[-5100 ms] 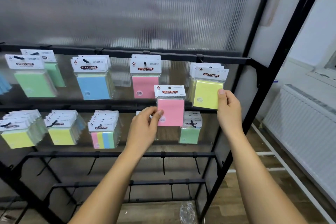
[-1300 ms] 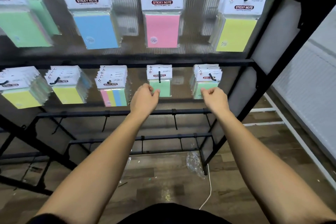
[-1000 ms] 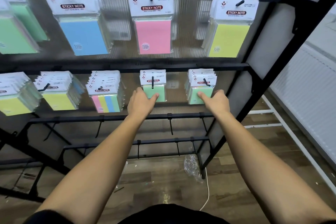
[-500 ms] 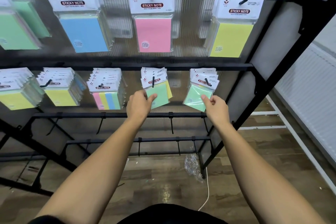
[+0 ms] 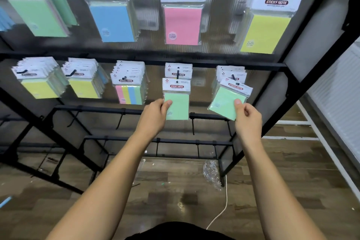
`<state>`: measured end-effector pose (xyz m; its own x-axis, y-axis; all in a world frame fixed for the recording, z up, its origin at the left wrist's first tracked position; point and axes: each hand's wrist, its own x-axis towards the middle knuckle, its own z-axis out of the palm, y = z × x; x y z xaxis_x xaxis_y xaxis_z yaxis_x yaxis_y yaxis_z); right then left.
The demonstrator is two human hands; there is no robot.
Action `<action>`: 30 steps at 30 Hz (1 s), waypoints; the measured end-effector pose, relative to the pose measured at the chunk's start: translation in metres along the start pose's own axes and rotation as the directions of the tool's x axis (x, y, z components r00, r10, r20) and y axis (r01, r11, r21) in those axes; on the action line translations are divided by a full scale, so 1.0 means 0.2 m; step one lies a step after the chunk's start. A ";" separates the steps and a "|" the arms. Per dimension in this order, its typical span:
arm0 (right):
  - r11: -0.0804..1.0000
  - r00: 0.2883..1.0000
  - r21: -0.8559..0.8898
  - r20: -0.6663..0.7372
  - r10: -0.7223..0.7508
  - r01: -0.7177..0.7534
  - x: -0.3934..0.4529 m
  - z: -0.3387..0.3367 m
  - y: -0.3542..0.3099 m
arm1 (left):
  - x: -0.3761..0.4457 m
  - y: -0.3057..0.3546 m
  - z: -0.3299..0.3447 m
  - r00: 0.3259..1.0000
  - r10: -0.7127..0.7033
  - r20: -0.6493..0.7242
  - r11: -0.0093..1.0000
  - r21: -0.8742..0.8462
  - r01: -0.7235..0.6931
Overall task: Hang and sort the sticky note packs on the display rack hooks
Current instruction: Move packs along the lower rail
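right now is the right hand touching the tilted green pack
Touching. The head view shows the right hand pinching the tilted green pack at its lower edge, thumb on its front.

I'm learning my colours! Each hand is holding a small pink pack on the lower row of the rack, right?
Not quite: the packs are green, not pink. In the head view the left hand holds one small green pack and the right hand holds another small green pack, both on the lower row of the rack. The pink pack hangs on the row above.
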<state>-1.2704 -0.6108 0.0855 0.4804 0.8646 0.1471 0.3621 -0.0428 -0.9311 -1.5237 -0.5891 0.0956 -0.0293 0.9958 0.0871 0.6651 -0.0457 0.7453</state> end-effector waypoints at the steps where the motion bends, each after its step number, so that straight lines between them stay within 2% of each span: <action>1: 1.000 1.000 0.016 -0.010 -0.005 0.005 -0.03 0.00 -0.02 | -0.02 0.00 -0.02 1.000 0.010 -0.009 1.000 -0.011 -0.010; 7: 0.988 0.996 0.130 0.025 -0.083 0.079 -0.18 0.12 -0.16 | -0.12 -0.06 -0.20 0.997 0.033 -0.074 0.999 -0.035 -0.036; 11: 0.988 0.986 0.099 0.110 -0.127 0.116 -0.26 0.25 -0.25 | -0.16 -0.14 -0.34 0.994 0.039 -0.104 0.997 -0.066 -0.046; 20: 0.978 0.960 0.074 0.193 -0.204 0.193 -0.56 0.70 -0.53 | -0.17 -0.46 -0.84 0.985 0.072 -0.158 0.989 -0.113 -0.091; 30: 0.937 0.920 0.049 0.178 -0.350 0.347 -0.78 1.13 -0.98 | -0.09 -0.74 -1.35 0.975 0.134 -0.177 0.974 -0.159 -0.163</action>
<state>-1.5980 -0.6243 0.1700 0.1731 0.8994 0.4014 0.4668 0.2840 -0.8376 -1.8235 -0.6221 0.1622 -0.0716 0.9508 0.3016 0.5334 -0.2190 0.8170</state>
